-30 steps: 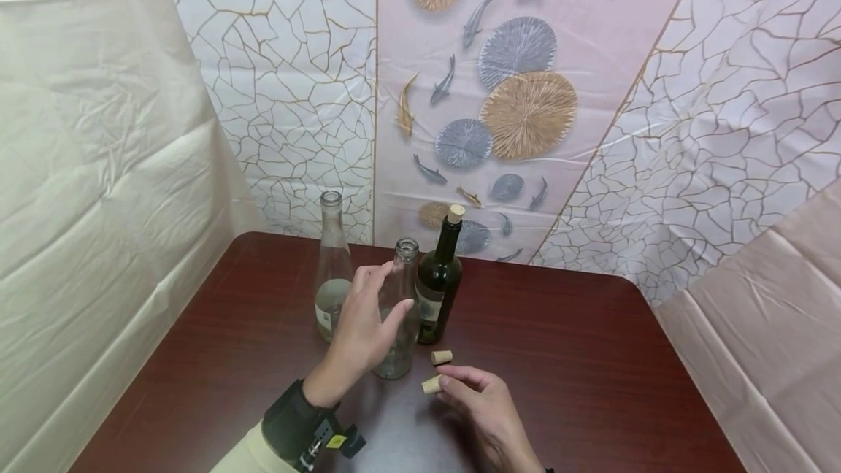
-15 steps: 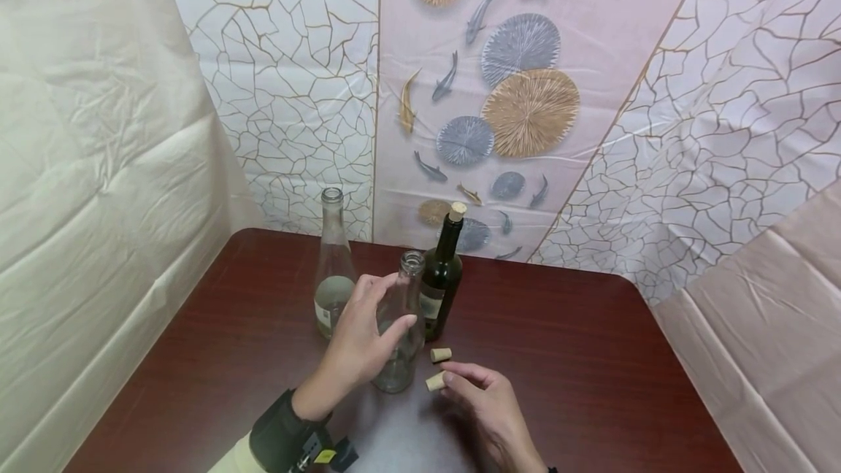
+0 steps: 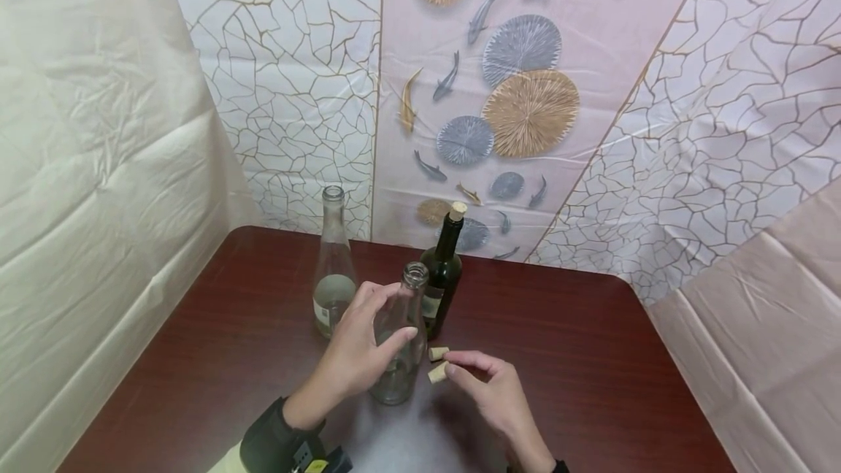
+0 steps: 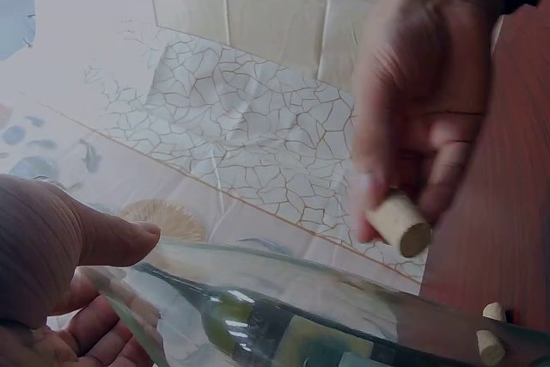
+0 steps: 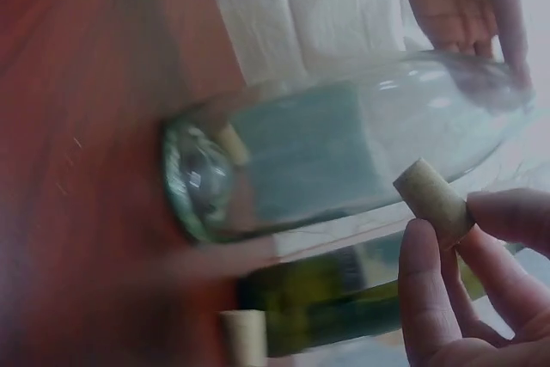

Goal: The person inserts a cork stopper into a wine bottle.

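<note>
My left hand [image 3: 355, 360] grips a clear glass bottle [image 3: 396, 384] around its upper part, below the uncorked mouth. The bottle stands on the table, leaning slightly to the right. Between thumb and fingers, my right hand [image 3: 496, 389] pinches a tapered cork [image 4: 400, 225]. That cork is apart from the bottle, to the right of its body. A second cork [image 5: 245, 337] lies on the table just beyond it, by the right fingertips in the head view. Behind the gripped bottle is a dark green wine bottle [image 3: 444, 268] with a cork in its mouth.
Another uncorked clear bottle [image 3: 335, 250], with a pale label, stands behind my left hand. All the things rest on a dark red wooden table [image 3: 558, 356]. Patterned cloth [image 3: 315, 93] hangs behind the table, and plain cloth [image 3: 118, 203] at the left.
My left hand has brought the clear bottle nearer along the table, its mouth shifting down and slightly right. My right hand has moved slightly up and right with the cork.
</note>
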Demonstrator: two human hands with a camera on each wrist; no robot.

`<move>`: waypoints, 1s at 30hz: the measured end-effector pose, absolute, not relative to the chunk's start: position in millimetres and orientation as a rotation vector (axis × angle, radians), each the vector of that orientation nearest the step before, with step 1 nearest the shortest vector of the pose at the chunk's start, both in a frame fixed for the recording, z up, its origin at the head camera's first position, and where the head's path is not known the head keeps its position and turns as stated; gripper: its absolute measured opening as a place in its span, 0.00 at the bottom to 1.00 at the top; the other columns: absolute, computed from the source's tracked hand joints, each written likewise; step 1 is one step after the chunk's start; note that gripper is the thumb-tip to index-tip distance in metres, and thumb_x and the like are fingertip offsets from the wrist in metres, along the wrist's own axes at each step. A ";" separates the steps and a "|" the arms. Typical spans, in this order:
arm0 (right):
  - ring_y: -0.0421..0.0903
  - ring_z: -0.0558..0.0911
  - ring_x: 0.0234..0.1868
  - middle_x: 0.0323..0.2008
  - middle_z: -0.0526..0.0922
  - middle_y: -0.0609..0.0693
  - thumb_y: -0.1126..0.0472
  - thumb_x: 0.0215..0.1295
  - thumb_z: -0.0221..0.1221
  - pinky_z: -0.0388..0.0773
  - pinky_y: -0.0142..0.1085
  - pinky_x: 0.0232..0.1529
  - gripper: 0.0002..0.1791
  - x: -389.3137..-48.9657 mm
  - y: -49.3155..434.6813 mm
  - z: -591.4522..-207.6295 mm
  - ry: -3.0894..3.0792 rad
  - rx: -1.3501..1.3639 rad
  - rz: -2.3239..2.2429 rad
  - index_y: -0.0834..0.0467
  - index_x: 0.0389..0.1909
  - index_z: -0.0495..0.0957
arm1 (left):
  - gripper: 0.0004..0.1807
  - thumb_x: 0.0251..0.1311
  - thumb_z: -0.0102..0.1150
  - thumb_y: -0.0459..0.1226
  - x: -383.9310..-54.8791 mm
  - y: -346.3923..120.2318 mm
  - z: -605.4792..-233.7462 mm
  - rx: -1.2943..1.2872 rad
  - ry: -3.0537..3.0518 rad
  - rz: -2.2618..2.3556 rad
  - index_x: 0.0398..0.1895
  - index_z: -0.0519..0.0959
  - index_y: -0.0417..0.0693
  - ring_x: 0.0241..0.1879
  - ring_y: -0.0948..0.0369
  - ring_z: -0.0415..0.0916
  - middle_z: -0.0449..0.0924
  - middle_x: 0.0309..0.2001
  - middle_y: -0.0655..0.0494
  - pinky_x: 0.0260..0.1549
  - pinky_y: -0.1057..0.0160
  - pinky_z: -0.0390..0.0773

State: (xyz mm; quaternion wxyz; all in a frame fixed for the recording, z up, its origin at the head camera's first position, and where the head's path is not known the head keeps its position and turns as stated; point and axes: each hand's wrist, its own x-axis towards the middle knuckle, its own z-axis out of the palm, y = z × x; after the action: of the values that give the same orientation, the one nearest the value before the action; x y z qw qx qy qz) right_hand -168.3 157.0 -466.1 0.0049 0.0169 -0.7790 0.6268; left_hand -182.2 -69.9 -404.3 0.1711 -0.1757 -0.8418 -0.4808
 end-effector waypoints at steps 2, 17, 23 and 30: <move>0.43 0.85 0.42 0.40 0.88 0.52 0.56 0.55 0.70 0.82 0.33 0.43 0.13 -169.6 156.5 -457.6 -2.429 0.190 1.852 0.57 0.40 0.87 | 0.24 0.55 0.69 0.42 -182.1 -70.4 -404.3 -0.509 -2.381 -1.372 0.57 0.76 0.63 0.47 0.61 0.70 0.71 0.46 0.60 0.45 0.55 0.75; 0.38 0.85 0.38 0.39 0.84 0.42 0.60 0.59 0.67 0.84 0.34 0.39 0.09 -181.7 146.4 -392.0 -2.438 0.743 1.345 0.51 0.39 0.81 | 0.26 0.56 0.69 0.41 -184.8 -71.1 -406.3 -0.532 -2.359 -1.390 0.60 0.75 0.59 0.47 0.63 0.69 0.70 0.47 0.59 0.44 0.55 0.76; 0.38 0.84 0.38 0.41 0.83 0.42 0.63 0.60 0.66 0.84 0.33 0.38 0.07 -185.6 143.6 -377.6 -2.424 0.868 1.270 0.52 0.38 0.81 | 0.26 0.55 0.69 0.41 -185.4 -71.1 -407.5 -0.538 -2.340 -1.397 0.59 0.76 0.59 0.47 0.63 0.69 0.70 0.46 0.59 0.45 0.55 0.76; 0.37 0.84 0.39 0.40 0.83 0.44 0.62 0.60 0.66 0.84 0.33 0.39 0.07 -187.4 139.8 -367.5 -2.437 0.928 1.224 0.51 0.38 0.81 | 0.27 0.55 0.69 0.41 -184.4 -72.6 -408.6 -0.544 -2.337 -1.401 0.60 0.75 0.58 0.47 0.61 0.70 0.71 0.47 0.55 0.45 0.54 0.77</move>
State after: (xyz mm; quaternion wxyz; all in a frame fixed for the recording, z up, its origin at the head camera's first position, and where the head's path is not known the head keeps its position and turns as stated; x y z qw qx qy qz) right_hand -187.4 139.8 -367.5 0.1300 0.3193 -0.8388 0.4214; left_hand -184.4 -72.6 -408.6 0.1805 -0.1927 -0.8273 -0.4958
